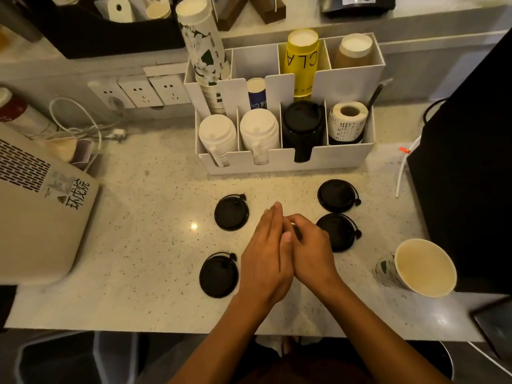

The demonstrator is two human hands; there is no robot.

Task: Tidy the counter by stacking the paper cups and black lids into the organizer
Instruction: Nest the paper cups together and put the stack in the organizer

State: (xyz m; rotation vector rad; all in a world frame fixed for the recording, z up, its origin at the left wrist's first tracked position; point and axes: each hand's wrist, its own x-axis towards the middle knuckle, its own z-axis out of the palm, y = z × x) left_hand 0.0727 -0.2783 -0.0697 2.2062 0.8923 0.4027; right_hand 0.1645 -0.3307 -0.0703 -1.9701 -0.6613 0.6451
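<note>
We are pressing our left hand and right hand together, fingers flat, gripping nothing. A round black plastic lid is lying just beside the right fingers; the white compartmented organizer is sitting beyond.

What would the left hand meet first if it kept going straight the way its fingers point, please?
Probably bare counter, then the organizer front wall near the black lid stack; height above the counter is unclear.
</note>
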